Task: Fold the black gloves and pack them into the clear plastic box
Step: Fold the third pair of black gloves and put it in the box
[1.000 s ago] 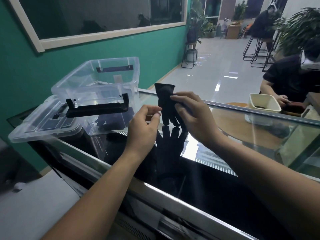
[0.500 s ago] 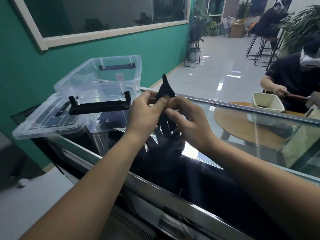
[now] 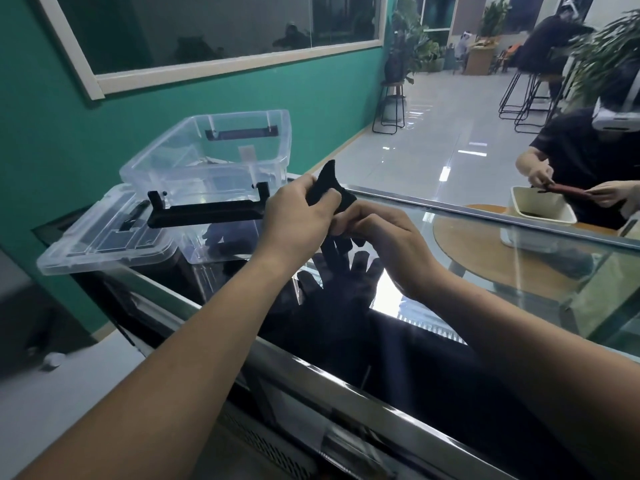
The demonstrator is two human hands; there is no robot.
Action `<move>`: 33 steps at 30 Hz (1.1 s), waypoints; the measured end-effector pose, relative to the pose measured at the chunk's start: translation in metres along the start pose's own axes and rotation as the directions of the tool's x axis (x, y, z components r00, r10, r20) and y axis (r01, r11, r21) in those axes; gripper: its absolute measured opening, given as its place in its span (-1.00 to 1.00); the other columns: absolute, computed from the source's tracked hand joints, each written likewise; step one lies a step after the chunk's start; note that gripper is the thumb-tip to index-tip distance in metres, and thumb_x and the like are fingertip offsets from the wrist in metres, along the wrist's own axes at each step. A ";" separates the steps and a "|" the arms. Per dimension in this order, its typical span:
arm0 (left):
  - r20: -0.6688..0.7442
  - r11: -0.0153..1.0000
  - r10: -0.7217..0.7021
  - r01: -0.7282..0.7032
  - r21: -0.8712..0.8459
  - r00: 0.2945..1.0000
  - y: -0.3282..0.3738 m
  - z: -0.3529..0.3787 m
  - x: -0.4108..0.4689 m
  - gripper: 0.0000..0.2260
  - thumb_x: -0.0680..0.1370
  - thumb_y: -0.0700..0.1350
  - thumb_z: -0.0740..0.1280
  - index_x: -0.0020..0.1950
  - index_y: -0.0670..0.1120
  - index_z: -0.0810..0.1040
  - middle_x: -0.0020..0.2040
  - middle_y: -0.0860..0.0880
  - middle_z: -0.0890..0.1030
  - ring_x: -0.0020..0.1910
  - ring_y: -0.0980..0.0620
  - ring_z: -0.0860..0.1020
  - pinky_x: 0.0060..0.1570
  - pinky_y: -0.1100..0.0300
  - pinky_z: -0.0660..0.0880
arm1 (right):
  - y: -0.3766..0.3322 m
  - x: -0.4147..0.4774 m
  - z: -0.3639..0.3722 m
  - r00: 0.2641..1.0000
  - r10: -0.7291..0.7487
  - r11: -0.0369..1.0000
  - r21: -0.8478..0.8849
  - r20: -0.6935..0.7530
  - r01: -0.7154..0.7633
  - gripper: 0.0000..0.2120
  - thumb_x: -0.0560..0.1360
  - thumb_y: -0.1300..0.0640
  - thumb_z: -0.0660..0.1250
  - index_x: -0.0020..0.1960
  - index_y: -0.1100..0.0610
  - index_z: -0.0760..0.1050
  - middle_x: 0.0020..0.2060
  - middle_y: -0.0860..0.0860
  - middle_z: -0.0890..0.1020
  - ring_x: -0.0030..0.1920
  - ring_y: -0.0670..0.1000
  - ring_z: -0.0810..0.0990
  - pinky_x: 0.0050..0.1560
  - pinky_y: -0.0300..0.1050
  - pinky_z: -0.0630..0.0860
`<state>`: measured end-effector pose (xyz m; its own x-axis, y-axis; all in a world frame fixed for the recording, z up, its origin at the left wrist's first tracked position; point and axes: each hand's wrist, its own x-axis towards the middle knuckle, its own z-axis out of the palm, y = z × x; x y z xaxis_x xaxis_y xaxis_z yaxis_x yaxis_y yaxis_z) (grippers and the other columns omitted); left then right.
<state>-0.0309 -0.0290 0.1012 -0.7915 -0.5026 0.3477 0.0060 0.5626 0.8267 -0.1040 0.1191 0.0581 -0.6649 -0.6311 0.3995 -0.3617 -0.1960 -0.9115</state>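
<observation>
Nearest, both forearms are reaching out over the glass counter. Above its far part, the left hand is pinching the upper part of the black glove, while the right hand is closing on its lower part from just beside; the two hands are nearly touching, probably to double the glove over in the air. The glove is standing roughly upright, its long axis running top to bottom, one pointed end sticking up and its fingers dangling toward the glass. Farther left, the clear plastic box is sitting open, its lid lying just beside it, ready for packing.
</observation>
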 end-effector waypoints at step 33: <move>0.171 0.755 0.587 -0.611 0.238 0.792 -0.068 -0.003 -0.105 -0.63 0.53 -0.37 0.50 0.30 -0.11 0.71 0.06 0.02 0.71 0.05 0.01 0.67 0.16 0.06 0.63 | 0.029 0.001 -0.011 0.780 0.471 0.547 0.558 0.411 -0.625 -0.06 0.58 -0.49 0.23 0.60 0.27 0.30 0.69 0.26 0.16 0.61 0.34 0.29 0.72 0.17 -0.03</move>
<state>0.0539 -0.0163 0.0100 -0.7274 0.0444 0.6848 0.3429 0.8879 0.3067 -0.1224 0.1213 0.0335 -0.4202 -0.8935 -0.1584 0.5821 -0.1315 -0.8024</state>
